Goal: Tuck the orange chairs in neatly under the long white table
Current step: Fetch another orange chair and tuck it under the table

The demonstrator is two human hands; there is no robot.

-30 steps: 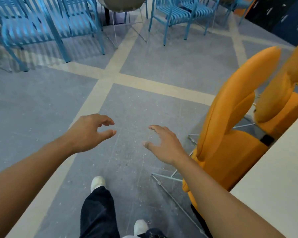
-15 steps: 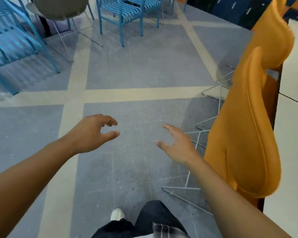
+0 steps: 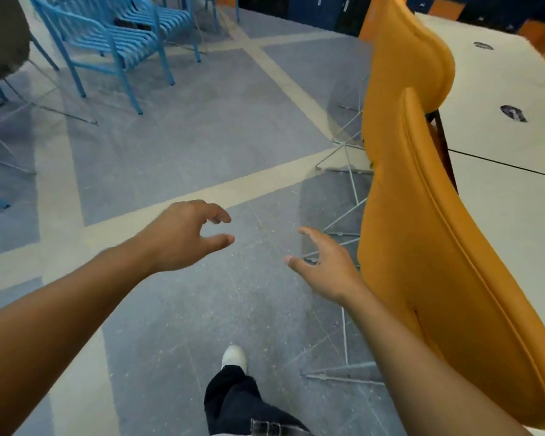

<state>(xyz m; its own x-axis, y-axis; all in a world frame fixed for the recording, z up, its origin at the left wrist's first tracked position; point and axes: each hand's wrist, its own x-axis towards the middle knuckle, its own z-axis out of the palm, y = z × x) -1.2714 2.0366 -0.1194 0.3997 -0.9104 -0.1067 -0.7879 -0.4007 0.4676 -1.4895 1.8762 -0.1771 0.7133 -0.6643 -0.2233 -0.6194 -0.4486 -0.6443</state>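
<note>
Orange chairs (image 3: 438, 247) are seen at right, just beside the white counter (image 3: 510, 209). Nothing is held: left grip (image 3: 183, 237) and right grip (image 3: 324, 269) are loosely spread. Risk: wire legs (image 3: 340, 169) could be snagged together if a chair is pushed skewed.

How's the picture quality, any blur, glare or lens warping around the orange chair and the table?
Head view: soft overall, the blue chairs top left smeared most; the wide-angle lens stretches the nearest orange chair along the right edge; the white table is bright but shows no hard glare; floor shadows are faint.
</note>
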